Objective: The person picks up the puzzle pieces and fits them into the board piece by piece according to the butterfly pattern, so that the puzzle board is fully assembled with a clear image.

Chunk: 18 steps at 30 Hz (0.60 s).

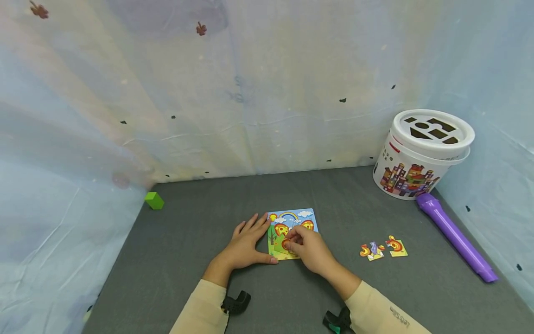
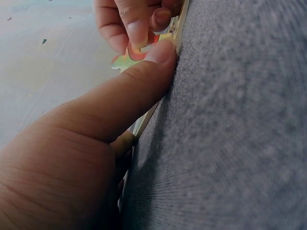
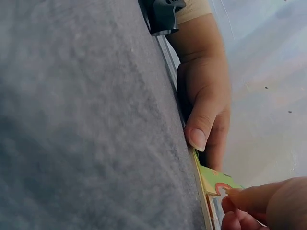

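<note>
A small picture puzzle board (image 1: 292, 215), with a rainbow, sun and clouds at its top, lies on the grey table. My left hand (image 1: 245, 248) rests along its left side, fingers spread and thumb at the lower left corner. Over the lower part of the board my right hand (image 1: 312, 249) pinches a green puzzle piece (image 2: 123, 61) with a red and yellow shape on it. In the left wrist view the piece is tilted up from the board. My right hand hides the board's lower right part in the head view.
Two loose puzzle pieces (image 1: 397, 247) lie right of the board. Farther right is a purple tube (image 1: 456, 236), with a white lidded bucket (image 1: 417, 162) behind it. A green block (image 1: 155, 201) stands at the back left. Printed curtains (image 1: 250, 93) border the table.
</note>
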### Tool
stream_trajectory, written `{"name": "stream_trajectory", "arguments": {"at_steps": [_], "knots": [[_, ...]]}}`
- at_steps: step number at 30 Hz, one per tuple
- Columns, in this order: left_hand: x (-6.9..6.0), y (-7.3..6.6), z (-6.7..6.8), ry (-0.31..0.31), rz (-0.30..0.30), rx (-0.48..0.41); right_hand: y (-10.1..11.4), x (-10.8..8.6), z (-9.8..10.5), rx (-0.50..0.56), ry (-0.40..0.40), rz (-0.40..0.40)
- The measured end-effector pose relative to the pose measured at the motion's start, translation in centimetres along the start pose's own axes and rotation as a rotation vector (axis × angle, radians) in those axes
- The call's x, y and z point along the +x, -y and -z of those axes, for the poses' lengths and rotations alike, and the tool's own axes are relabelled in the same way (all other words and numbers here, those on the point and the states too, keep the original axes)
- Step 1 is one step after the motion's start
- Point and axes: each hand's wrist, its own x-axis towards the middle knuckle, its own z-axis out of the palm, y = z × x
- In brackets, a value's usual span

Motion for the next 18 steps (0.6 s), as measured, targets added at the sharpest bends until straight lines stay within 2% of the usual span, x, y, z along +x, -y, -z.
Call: {"name": "stream_trajectory", "arguments": {"at_steps": [6,13,18], "knots": [[0.02,0.05,-0.01,0.002,0.002,0.009,0.13,0.06,-0.01,-0.031,-0.008,0.030],[-0.09,-0.01,0.13,-0.001,-0.008,0.004,0.28,0.04,-0.47,-0.205,0.014,0.111],[-0.07,-0.03,0.10,0.002,-0.009,0.006,0.34,-0.19,-0.58,-0.276,0.010,0.160]]}}
